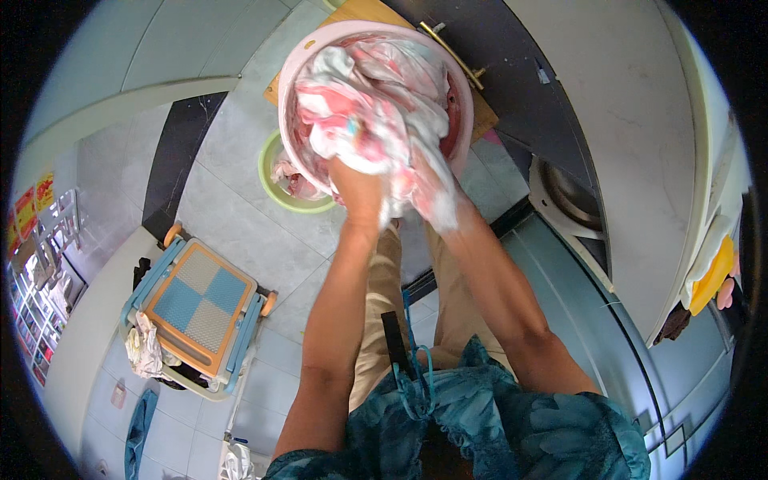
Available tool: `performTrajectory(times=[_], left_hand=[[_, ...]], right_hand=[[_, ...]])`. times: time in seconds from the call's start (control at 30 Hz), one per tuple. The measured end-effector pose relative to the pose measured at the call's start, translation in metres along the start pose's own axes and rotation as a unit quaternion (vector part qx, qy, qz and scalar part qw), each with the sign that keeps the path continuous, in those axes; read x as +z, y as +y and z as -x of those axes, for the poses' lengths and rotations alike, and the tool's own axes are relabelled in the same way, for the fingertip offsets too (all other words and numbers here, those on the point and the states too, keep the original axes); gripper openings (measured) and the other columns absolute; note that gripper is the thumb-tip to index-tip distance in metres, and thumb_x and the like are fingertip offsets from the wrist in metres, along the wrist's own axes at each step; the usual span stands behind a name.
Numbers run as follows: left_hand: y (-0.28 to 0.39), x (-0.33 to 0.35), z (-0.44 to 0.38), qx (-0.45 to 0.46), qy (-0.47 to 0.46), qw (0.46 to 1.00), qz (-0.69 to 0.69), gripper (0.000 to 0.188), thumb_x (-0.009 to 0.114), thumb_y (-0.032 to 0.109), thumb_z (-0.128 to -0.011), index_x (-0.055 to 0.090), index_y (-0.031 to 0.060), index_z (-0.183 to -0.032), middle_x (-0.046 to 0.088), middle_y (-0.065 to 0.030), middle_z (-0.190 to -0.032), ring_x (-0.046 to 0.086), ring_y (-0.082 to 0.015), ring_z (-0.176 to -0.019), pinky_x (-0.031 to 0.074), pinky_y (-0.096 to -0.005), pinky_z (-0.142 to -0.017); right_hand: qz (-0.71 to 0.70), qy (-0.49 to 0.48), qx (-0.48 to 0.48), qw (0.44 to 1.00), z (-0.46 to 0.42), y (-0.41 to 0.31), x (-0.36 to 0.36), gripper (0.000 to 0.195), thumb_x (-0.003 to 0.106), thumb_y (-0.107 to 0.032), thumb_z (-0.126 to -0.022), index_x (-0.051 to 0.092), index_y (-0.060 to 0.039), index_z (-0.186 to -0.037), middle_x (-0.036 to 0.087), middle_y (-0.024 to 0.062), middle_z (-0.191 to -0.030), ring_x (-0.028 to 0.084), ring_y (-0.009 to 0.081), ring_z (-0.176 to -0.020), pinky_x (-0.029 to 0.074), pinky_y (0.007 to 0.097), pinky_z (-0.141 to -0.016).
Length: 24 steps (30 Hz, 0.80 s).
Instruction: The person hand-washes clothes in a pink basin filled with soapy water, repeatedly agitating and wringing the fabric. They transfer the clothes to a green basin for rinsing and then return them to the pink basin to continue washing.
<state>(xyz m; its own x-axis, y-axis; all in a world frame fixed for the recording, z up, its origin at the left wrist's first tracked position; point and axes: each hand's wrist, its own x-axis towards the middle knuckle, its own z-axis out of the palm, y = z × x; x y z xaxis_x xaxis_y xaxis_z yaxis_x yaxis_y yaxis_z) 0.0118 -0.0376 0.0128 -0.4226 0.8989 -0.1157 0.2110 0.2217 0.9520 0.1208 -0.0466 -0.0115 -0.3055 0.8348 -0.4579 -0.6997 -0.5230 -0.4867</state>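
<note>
A round pink plastic basin point(290, 66) holds a heap of wet, sudsy white-and-pink cloth point(390, 78). My left hand point(357, 180) grips a bunched part of the cloth at the basin's near rim; the fingers are largely covered by fabric. My right hand point(435, 174) is also wrapped in a fold of the cloth, a little to the right, with foam along the wrist. Both hands are blurred. Foamy cloth hangs over the near rim between the wrists.
The basin rests on a wooden stool point(483, 117). A green basin point(267, 186) with pinkish cloth sits on the floor at its left. A folded blue-and-orange plastic stand point(204, 300) is at lower left. A black cabinet with a brass handle point(453, 54) borders the right.
</note>
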Motion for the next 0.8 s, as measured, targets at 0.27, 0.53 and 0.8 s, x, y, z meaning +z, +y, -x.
performTrajectory(times=[0.27,0.53,0.8], left_hand=[[-0.040,-0.037,-0.018,-0.040,0.071,0.996,-0.043,0.042,0.062,0.006,-0.082,0.045,-0.0048,-0.119,0.057,-0.0122,-0.109,0.057,-0.0210,-0.093,0.045,-0.0311,-0.084],[0.004,-0.020,-0.012,-0.018,-0.061,0.959,-0.275,0.079,0.072,0.034,-0.076,0.036,-0.0050,-0.134,0.062,-0.0159,-0.105,0.058,-0.0163,-0.093,0.046,-0.0285,-0.077],[0.008,-0.017,-0.030,-0.167,-0.066,0.983,-0.025,0.026,0.062,0.021,-0.085,0.063,-0.0046,-0.088,0.055,-0.0007,-0.066,0.045,-0.0107,-0.059,0.039,-0.0276,-0.052]], right_hand=[[0.016,0.035,0.077,0.996,-0.002,-0.007,0.009,0.059,0.040,-0.035,-0.096,0.024,-0.0005,-0.141,0.030,0.0139,-0.144,0.032,0.0213,-0.131,0.025,0.0357,-0.110],[-0.054,0.014,0.176,0.983,-0.008,0.002,0.015,0.075,0.033,-0.058,-0.092,0.028,0.0026,-0.137,0.041,0.0188,-0.136,0.045,0.0280,-0.121,0.035,0.0385,-0.103],[-0.010,0.071,0.127,0.989,-0.016,-0.017,0.007,0.063,0.045,-0.045,-0.092,0.038,0.0031,-0.131,0.050,0.0202,-0.123,0.056,0.0274,-0.107,0.046,0.0378,-0.092]])
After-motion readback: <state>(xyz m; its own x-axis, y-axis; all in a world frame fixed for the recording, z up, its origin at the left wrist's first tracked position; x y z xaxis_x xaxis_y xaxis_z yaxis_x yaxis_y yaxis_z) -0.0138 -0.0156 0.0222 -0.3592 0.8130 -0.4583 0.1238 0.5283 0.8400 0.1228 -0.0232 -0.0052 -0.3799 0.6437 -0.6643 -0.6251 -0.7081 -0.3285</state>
